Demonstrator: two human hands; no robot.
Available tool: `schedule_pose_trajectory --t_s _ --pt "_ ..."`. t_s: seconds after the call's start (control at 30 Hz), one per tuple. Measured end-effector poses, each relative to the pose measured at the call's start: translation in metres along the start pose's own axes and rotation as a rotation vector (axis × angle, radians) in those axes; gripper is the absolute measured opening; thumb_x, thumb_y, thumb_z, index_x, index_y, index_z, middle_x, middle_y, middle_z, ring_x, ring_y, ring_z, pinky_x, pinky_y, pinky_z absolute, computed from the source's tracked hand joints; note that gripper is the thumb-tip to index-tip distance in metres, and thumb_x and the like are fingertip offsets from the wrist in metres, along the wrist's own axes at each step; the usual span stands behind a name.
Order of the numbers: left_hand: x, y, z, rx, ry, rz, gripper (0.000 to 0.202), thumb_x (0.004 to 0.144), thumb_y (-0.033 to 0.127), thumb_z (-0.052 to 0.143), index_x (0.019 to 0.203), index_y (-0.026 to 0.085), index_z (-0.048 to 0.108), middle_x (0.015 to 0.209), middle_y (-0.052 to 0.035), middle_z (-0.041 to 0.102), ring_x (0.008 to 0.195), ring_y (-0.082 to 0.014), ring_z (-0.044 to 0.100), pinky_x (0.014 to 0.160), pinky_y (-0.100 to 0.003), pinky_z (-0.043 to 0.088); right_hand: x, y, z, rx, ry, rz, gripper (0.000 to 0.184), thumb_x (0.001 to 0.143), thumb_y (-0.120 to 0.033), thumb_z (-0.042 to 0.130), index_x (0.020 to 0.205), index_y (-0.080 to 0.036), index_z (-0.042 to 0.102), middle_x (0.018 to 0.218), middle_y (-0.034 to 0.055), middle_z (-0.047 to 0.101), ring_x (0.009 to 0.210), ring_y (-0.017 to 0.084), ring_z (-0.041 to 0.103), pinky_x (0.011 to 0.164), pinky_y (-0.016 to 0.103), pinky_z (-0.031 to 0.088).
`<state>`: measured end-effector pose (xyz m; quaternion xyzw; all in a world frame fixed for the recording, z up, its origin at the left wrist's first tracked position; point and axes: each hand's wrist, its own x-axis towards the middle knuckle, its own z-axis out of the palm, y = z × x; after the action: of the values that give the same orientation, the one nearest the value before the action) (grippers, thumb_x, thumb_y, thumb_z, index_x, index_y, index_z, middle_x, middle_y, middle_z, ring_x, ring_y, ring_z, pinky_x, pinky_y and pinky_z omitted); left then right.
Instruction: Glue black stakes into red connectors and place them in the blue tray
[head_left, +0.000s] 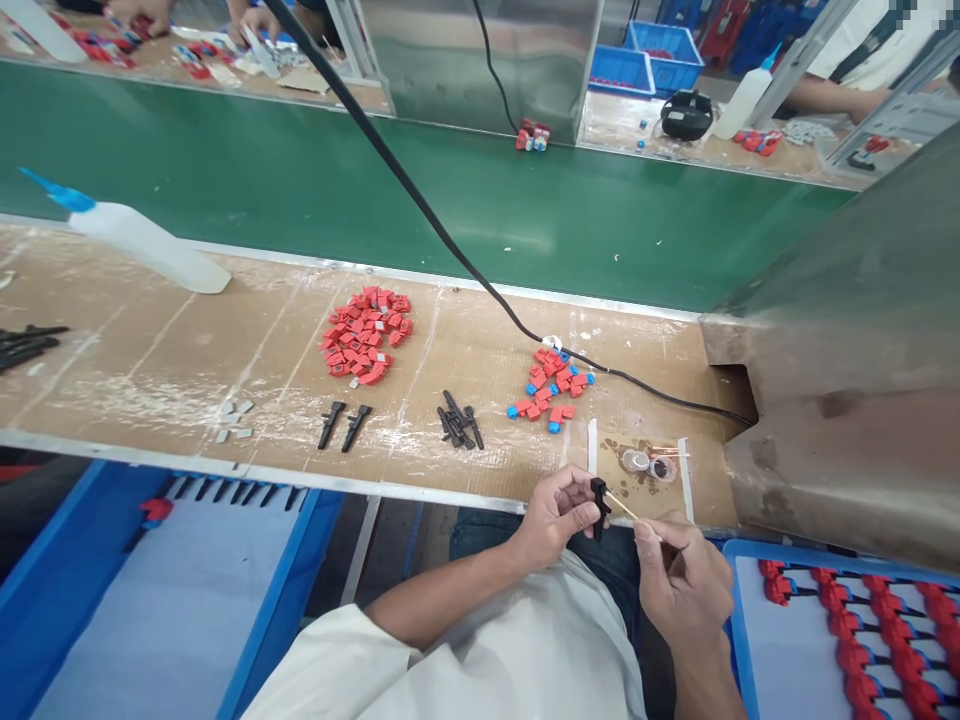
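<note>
My left hand pinches a small black toy gun part just over the bench's front edge. In my right hand is a thin wooden stick, held between thumb and fingers, its tip against or very near the black part. Beyond my hands, two small cups sit on a stained patch of cardboard: a pale one and one with dark contents. Several black toy guns lie in a little pile, with two more to their left.
Red and blue pieces and a heap of red pieces lie on the bench. A black cable crosses above it. A blue tray of red assemblies is at right, a blue bin at left, a squeeze bottle behind.
</note>
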<state>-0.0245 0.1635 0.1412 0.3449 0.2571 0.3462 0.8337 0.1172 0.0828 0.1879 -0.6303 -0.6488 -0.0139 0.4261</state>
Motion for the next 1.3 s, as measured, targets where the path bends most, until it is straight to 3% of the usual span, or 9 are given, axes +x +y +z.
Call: schedule_pose_trajectory --t_s 0.13,0.33,0.57,0.87,0.97,1.1,1.3 --pt "0.001 0.003 -0.001 -0.021 0.003 -0.008 0.054 0.070 0.058 0.085 0.090 0.015 0.060 0.075 -0.0039 0.065 0.063 -0.0134 0.061 0.049 -0.022 0.043 0.007 -0.001 -0.005 -0.101 -0.061 -0.173 0.010 0.095 -0.010 0.064 0.095 -0.020 0.062 0.070 0.0010 0.069 0.053 0.013 0.061 0.048 0.026 0.043" --pt "0.004 0.006 -0.007 -0.078 -0.083 -0.135 0.053 0.066 0.053 0.089 0.088 0.014 0.062 0.076 -0.0039 0.066 0.059 -0.0129 0.062 0.046 -0.021 0.040 0.013 -0.003 -0.015 -0.100 -0.119 -0.124 0.010 0.100 -0.012 0.059 0.095 -0.020 0.058 0.067 -0.0019 0.061 0.050 0.011 0.052 0.049 0.025 0.039" --pt "0.008 0.017 -0.016 -0.025 -0.146 -0.227 0.054 0.063 0.052 0.091 0.089 0.014 0.062 0.072 -0.0035 0.067 0.057 -0.0122 0.061 0.047 -0.020 0.039 0.016 -0.005 -0.023 -0.080 -0.258 -0.213 0.020 0.095 0.000 0.058 0.093 -0.019 0.054 0.071 0.0003 0.058 0.060 0.013 0.051 0.057 0.027 0.039" --pt "-0.004 0.006 -0.006 0.111 -0.027 0.007 0.050 0.078 0.057 0.079 0.094 0.015 0.058 0.075 -0.0025 0.061 0.063 -0.0117 0.056 0.051 -0.021 0.043 0.017 -0.013 -0.016 -0.083 -0.212 -0.232 0.015 0.098 -0.004 0.056 0.096 -0.019 0.056 0.068 -0.0004 0.057 0.056 0.013 0.050 0.053 0.027 0.039" --pt "-0.006 0.004 -0.003 0.124 0.007 0.056 0.048 0.080 0.057 0.078 0.094 0.014 0.059 0.077 -0.0032 0.061 0.063 -0.0113 0.055 0.051 -0.021 0.044 0.010 -0.013 -0.011 -0.056 -0.124 -0.126 0.010 0.099 -0.010 0.057 0.097 -0.019 0.059 0.068 -0.0007 0.060 0.052 0.012 0.050 0.051 0.026 0.040" --pt "-0.003 0.004 -0.003 0.069 -0.018 0.035 0.048 0.078 0.055 0.080 0.094 0.014 0.061 0.076 -0.0051 0.064 0.065 -0.0136 0.059 0.051 -0.022 0.043 0.001 -0.016 -0.006 -0.005 -0.044 0.194 0.012 0.101 -0.025 0.060 0.090 -0.021 0.064 0.063 -0.0029 0.057 0.048 0.011 0.047 0.049 0.026 0.039" --pt "0.002 0.007 -0.006 -0.185 -0.034 -0.134 0.051 0.065 0.048 0.092 0.090 0.013 0.063 0.072 -0.0037 0.066 0.061 -0.0122 0.061 0.047 -0.019 0.035 -0.001 -0.009 -0.014 0.275 0.110 0.581 0.027 0.094 -0.040 0.070 0.077 -0.019 0.065 0.055 -0.0035 0.054 0.043 0.010 0.045 0.041 0.023 0.034"
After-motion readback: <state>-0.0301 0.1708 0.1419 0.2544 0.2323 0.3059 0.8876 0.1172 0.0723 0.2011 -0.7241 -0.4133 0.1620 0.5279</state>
